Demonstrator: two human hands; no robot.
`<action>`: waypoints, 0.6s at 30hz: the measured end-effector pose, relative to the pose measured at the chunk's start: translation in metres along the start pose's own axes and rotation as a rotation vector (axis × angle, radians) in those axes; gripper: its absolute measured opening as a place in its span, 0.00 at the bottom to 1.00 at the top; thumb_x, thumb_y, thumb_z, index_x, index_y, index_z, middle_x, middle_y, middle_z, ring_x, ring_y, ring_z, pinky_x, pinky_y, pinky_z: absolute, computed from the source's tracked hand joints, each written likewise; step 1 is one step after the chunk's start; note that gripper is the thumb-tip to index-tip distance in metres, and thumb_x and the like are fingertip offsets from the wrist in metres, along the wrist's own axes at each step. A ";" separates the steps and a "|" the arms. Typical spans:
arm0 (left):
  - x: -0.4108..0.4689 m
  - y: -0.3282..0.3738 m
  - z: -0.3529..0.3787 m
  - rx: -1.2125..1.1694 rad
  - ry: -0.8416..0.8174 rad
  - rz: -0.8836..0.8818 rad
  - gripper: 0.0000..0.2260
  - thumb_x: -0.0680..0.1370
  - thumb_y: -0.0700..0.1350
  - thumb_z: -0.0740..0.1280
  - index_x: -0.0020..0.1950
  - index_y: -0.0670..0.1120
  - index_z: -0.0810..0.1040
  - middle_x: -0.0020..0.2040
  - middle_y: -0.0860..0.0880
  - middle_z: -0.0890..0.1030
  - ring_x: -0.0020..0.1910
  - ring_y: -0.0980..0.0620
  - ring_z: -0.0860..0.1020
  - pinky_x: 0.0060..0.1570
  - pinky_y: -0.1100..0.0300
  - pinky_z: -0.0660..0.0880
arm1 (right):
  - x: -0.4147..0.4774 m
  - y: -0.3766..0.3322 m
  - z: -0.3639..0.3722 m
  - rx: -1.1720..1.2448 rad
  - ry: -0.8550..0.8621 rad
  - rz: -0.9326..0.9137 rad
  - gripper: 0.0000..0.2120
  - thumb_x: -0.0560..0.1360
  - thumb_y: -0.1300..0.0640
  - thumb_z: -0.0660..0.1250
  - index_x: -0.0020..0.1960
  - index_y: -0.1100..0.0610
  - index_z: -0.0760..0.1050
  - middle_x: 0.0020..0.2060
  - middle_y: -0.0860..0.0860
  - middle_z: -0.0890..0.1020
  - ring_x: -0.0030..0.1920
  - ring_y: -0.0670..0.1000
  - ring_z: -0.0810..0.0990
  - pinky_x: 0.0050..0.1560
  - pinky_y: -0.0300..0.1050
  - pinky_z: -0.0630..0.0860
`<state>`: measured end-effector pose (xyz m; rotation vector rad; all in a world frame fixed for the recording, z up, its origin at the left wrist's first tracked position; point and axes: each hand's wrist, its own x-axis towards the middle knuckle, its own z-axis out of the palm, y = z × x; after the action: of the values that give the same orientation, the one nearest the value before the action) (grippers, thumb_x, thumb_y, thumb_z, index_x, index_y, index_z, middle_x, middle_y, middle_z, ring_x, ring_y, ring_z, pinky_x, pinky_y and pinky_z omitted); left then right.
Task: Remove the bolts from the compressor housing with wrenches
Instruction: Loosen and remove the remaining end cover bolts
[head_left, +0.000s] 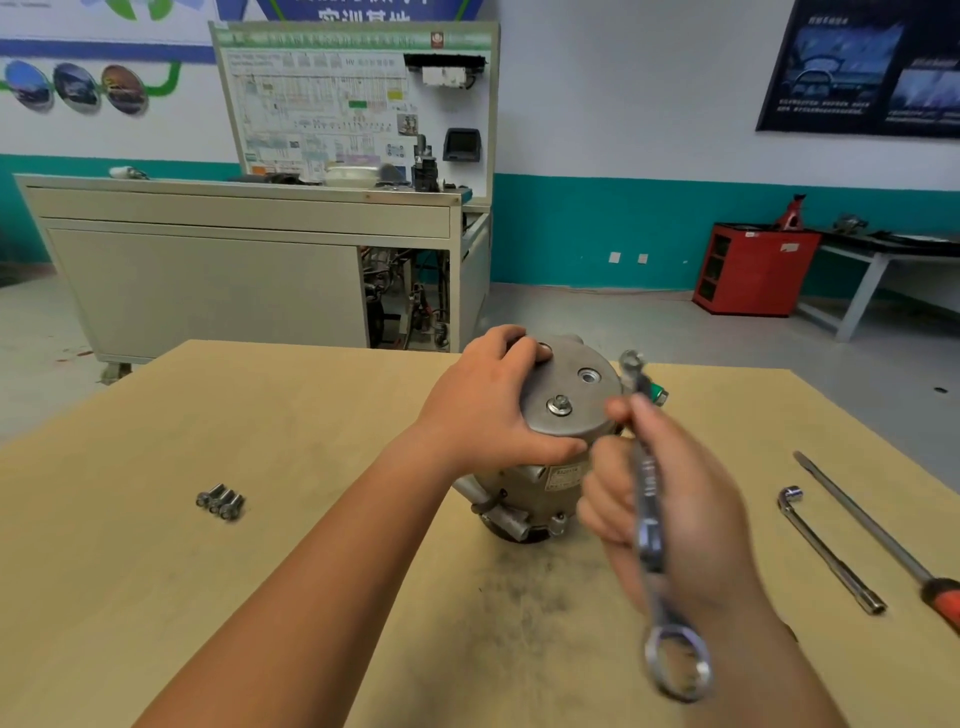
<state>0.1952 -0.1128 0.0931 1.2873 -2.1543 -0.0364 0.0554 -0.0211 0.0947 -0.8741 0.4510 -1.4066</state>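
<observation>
Closest to me is the ring end of the wrench (650, 519), hanging below the right hand (701, 519), whose fingers are wrapped round the shaft; the other end points up beside the right rim of the compressor housing (582, 421), off any bolt. The housing stands upright mid-bench, nearer the far edge; the left hand (483, 410) clasps its top plate, fingers over the far side, thumb along the near rim. One bolt (559, 405) sits in the plate beside two open holes; three loose bolts (221, 501) lie toward the bench's (260, 415) left edge; so I'd say the work is between bolts, and next a wrench end must seat on that head. Near the right edge lie an L-shaped socket wrench (826, 551) and a screwdriver (872, 525). Only the thumb, close by the bolt, might crowd the swing.
</observation>
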 end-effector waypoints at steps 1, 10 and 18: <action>0.000 0.001 0.000 0.003 0.005 0.001 0.40 0.60 0.67 0.65 0.67 0.46 0.71 0.69 0.48 0.67 0.67 0.49 0.66 0.56 0.64 0.61 | -0.002 0.008 0.007 0.011 0.027 0.019 0.10 0.67 0.52 0.61 0.41 0.59 0.68 0.17 0.48 0.64 0.15 0.44 0.58 0.20 0.33 0.53; -0.001 -0.001 -0.001 0.034 0.010 0.007 0.40 0.61 0.66 0.54 0.68 0.47 0.70 0.70 0.47 0.66 0.68 0.48 0.65 0.54 0.63 0.61 | 0.002 0.035 0.020 0.038 0.105 0.153 0.08 0.79 0.57 0.55 0.42 0.58 0.66 0.17 0.49 0.62 0.15 0.45 0.56 0.19 0.31 0.56; 0.002 -0.004 0.003 0.049 0.016 0.008 0.29 0.70 0.53 0.74 0.68 0.47 0.69 0.71 0.46 0.64 0.68 0.46 0.64 0.59 0.57 0.66 | 0.011 0.042 0.019 -0.034 0.003 0.172 0.07 0.78 0.58 0.56 0.42 0.59 0.66 0.17 0.50 0.67 0.15 0.45 0.61 0.19 0.33 0.58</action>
<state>0.1960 -0.1174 0.0905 1.3024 -2.1593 0.0297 0.0988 -0.0294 0.0780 -0.8409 0.5411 -1.2454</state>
